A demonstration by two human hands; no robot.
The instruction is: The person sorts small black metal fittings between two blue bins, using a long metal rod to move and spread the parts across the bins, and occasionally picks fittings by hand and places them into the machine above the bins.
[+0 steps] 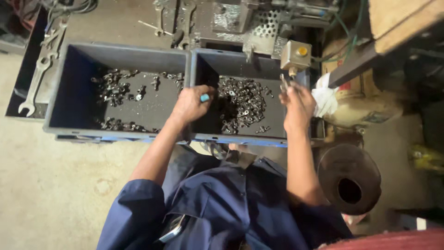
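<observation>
Two dark plastic bins stand side by side in front of me. The left bin [69,88] holds scattered small metal parts [113,88]. A denser pile of small metal parts [243,102] lies in the right bin [203,69]. My left hand [190,104] hovers over the wall between the bins, with a small blue object at its fingertips. My right hand [298,104] is raised at the right bin's far right corner, pinching a small metal part [284,83] close to a machine's yellow-buttoned box [296,54].
A metal machine [259,23] stands behind the bins. Wrenches [37,78] lie on a tray at the left. A white rag [326,97] hangs right of the bins. A round brown disc with a hole [349,178] sits at my right. Concrete floor lies to the left.
</observation>
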